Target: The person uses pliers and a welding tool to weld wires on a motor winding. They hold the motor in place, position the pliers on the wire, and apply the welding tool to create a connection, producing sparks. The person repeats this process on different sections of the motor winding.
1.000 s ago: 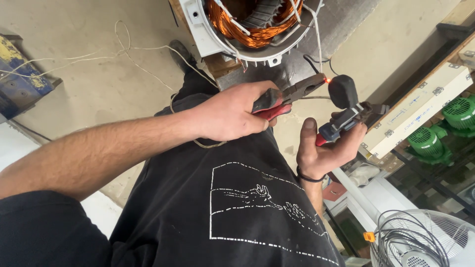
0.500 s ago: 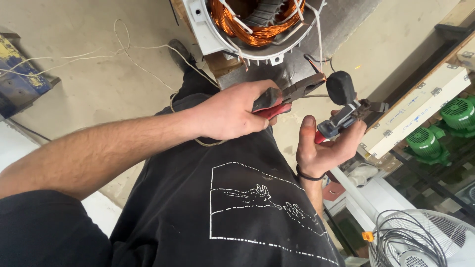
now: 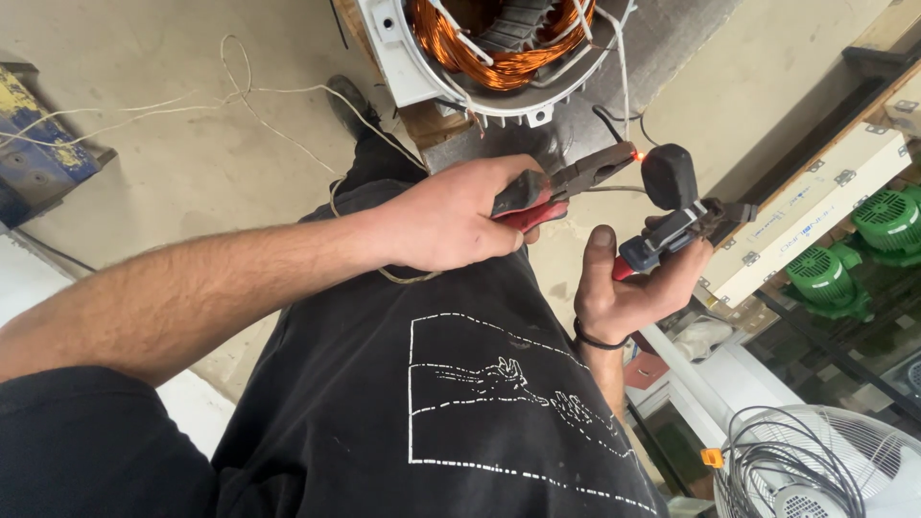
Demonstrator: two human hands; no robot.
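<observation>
Soldering underway: left hand point(image 3: 451, 225) grips red-handled pliers point(image 3: 566, 182) on a glowing wire; right hand point(image 3: 628, 288) fingers clasp black soldering tool point(image 3: 676, 216), needing steadiness

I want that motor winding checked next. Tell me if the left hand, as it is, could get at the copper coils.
Probably not as it stands: the left hand is closed around red-handled pliers. The copper coils lie open just beyond, nothing between, but the fingers are occupied.

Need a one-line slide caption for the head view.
Left hand grips red-handled pliers at a glowing wire tip; right hand holds a second tool below a copper-wound stator.
</observation>
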